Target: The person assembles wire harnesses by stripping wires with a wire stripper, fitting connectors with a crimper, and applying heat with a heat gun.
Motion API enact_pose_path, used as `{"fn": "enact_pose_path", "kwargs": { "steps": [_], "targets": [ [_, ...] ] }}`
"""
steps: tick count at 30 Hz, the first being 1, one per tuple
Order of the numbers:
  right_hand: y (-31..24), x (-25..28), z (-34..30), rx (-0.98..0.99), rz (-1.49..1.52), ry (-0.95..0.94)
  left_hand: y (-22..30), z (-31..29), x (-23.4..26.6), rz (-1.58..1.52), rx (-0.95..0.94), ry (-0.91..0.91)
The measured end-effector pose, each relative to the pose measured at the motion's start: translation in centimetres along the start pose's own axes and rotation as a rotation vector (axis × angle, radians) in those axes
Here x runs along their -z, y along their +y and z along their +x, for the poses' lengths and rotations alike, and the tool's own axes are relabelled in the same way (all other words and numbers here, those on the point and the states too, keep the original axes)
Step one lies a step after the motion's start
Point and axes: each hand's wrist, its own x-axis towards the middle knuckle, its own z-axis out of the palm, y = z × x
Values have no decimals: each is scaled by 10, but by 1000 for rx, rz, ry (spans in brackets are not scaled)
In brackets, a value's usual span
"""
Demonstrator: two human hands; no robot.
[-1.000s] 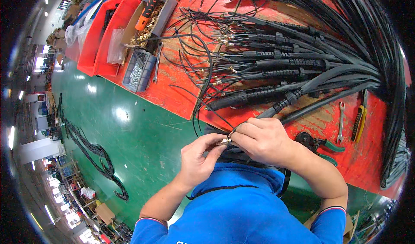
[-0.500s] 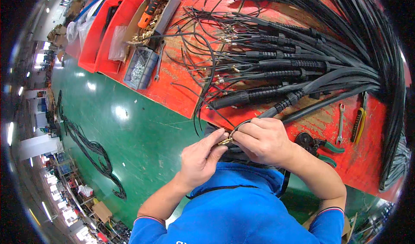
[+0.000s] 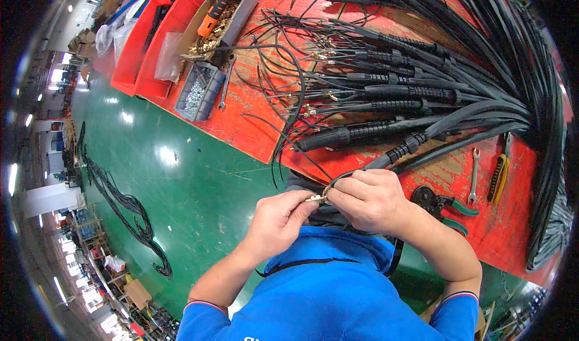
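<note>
Between my two hands, just off the table's front edge, sits a small brass terminal (image 3: 316,198). My left hand (image 3: 279,215) pinches it between thumb and forefinger. My right hand (image 3: 369,201) is closed on the end of a black cable (image 3: 381,162), where a thin wire meets the terminal. Whether the wire sits inside the terminal is too small to tell. The cable runs back up over the table to a thick bundle of black cables (image 3: 512,108). Several more cable ends (image 3: 416,93) with ribbed black sleeves and brass-tipped wires lie fanned out beyond my hands.
On the red table (image 3: 241,130) stand a cardboard box of brass parts (image 3: 226,30), a grey bin of small silvery parts (image 3: 196,96) and red bins (image 3: 142,51). A wrench (image 3: 474,175), yellow-handled pliers (image 3: 499,172) and a green-handled crimping tool (image 3: 446,208) lie at right. Cables (image 3: 126,202) lie on the green floor.
My left fingers have shifted slightly on the brass terminal, with the fingertips more folded together. The right hand keeps its grip on the cable almost unchanged.
</note>
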Motion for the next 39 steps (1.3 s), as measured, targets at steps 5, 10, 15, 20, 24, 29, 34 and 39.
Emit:
{"fn": "enact_pose_path", "kwargs": {
  "steps": [5, 10, 15, 20, 24, 29, 34, 39],
  "targets": [
    [-1, 1, -1, -19, 21, -62, -7, 5, -4, 215, -412, 133],
    [-1, 2, -1, -31, 26, -19, -11, 4, -7, 107, -455, 188],
    [-1, 0, -1, -34, 27, 2, -7, 7, -11, 209, -537, 214],
    [-2, 0, -2, -51, 29, -62, 2, 3, -12, -73, -186, 284],
    [-3, -1, -3, -47, 22, 1, -2, 5, -4, 155, -140, -5],
    [-2, -2, -4, -29, 13, -63, -3, 2, -9, 78, -200, 132],
    [-2, -1, -3, -24, 1, -10, -3, 5, -5, 125, -228, 58],
    [-4, 0, -4, -18, -4, -13, -4, 2, -7, 25, -115, 21]
  ]
}}
